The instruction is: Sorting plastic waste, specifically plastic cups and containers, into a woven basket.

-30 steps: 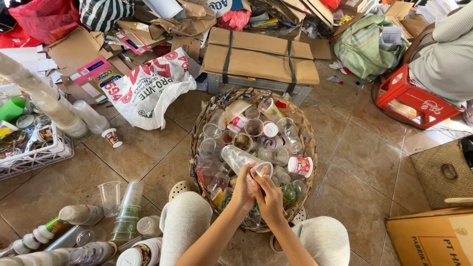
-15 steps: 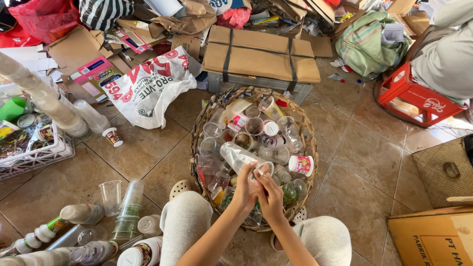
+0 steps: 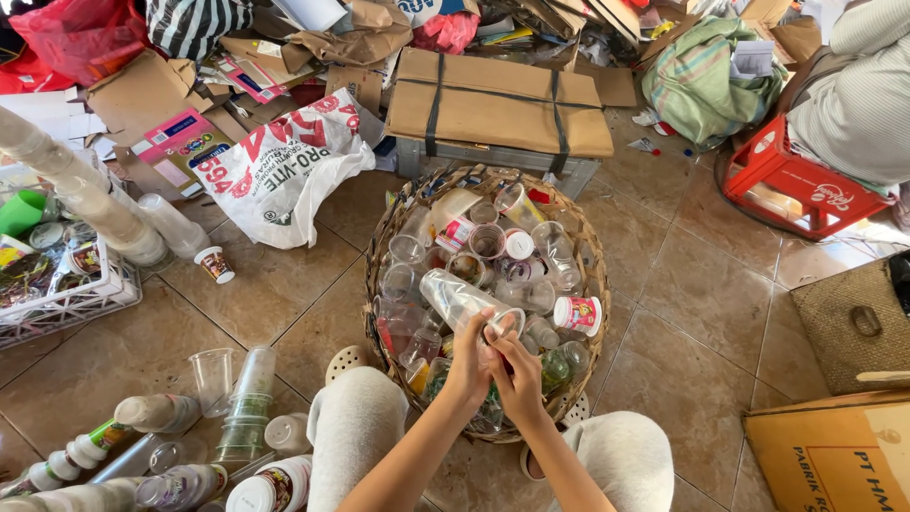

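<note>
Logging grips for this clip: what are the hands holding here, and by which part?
Both the left hand and the right hand grip a clear plastic cup at its open rim end, over the wicker basket of cups.

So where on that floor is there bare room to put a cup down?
Bare tile lies right of the wicker basket, toward the red crate, and left of it below the white sack. The basket is packed with cups; both hands, left hand and right hand, hold a clear cup above it.

seated person [image 3: 858,90] cut off top-right
</note>
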